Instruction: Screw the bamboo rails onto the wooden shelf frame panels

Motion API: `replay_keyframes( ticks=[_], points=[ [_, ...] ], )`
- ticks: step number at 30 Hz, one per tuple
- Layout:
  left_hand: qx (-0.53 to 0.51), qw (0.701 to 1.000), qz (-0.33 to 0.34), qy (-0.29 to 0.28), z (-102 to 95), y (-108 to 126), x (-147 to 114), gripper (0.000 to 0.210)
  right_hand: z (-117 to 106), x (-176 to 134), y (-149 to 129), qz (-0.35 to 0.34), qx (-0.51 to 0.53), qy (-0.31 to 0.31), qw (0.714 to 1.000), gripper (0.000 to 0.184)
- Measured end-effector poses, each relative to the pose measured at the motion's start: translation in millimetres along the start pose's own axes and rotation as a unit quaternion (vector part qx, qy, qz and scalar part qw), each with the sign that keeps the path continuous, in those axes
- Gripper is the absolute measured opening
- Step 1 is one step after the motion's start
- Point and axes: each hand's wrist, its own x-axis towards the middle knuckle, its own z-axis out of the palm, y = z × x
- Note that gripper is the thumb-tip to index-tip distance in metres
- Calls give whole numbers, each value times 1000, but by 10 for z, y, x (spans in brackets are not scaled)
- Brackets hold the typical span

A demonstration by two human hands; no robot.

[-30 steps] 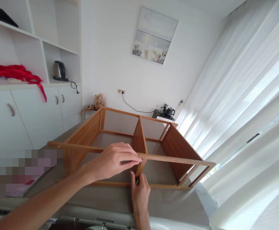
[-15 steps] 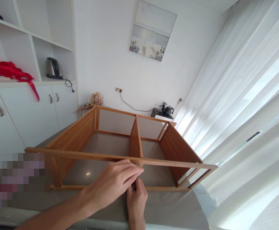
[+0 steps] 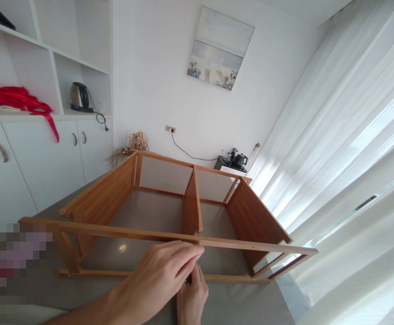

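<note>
A long wooden frame (image 3: 115, 230) stands on edge in front of me, nearest side of an orange-brown wooden rack. My left hand (image 3: 164, 268) reaches in from the lower left, its fingers closed against the middle of this frame, just under the top rail. Just below it, my right hand (image 3: 194, 293) is closed, fingers curled. A small dark, shiny spot shows between the hands; what the right fingers grip is hidden. Behind the rail are the near ends of the left panel (image 3: 105, 192), the middle panel (image 3: 192, 203) and the right panel (image 3: 256, 216), with gaps to the frame.
The rack rests on a grey tabletop (image 3: 230, 295). White shelves at left hold a kettle (image 3: 81, 97) and red cloth (image 3: 12, 97). Dried plants (image 3: 138, 141) and a black tea-maker (image 3: 239, 159) are behind the rack. White curtains (image 3: 335, 135) hang at right. A blurred patch covers the lower left.
The near frame has come toward me, away from the panel ends, and gaps have opened there. Both hands moved with it, slightly down in the view. The camera view shifted a little.
</note>
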Motion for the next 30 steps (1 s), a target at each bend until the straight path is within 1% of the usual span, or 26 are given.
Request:
replay_keyframes(
  ticks=[3,7,8,10,12,14,17,20,22,25,28,30],
  points=[
    [19,1000,2,-7,-6,11,12,18,-20,26,-18,-8,0,7,1000,39],
    [87,995,-14,-54,-13,57,33,18,-17,33,-24,-10,5,12,1000,40],
    [116,992,-18,-55,-17,70,44,17,-7,29,-17,-9,5,10,1000,40],
    [177,983,-19,-38,-29,87,75,16,22,14,8,-5,5,7,1000,40],
    [205,978,-7,-21,-48,86,108,19,63,-11,46,-5,-4,13,1000,40],
    [190,982,8,-16,-66,68,129,23,111,-47,89,-8,-17,23,1000,40],
    [150,988,4,-26,-76,24,117,30,180,-118,145,0,-31,37,999,41],
    [132,991,13,-21,-71,-7,87,36,229,-176,173,12,-38,46,998,41],
    [114,993,16,-22,-67,-12,89,33,247,-196,174,17,-46,57,997,43],
    [95,995,-4,-11,-61,0,131,18,257,-204,160,27,-54,69,996,46],
    [149,988,-35,18,-50,18,176,10,256,-211,152,28,-54,79,995,46],
    [198,980,-34,17,-42,20,188,9,251,-221,152,27,-52,84,995,46]
  ],
)
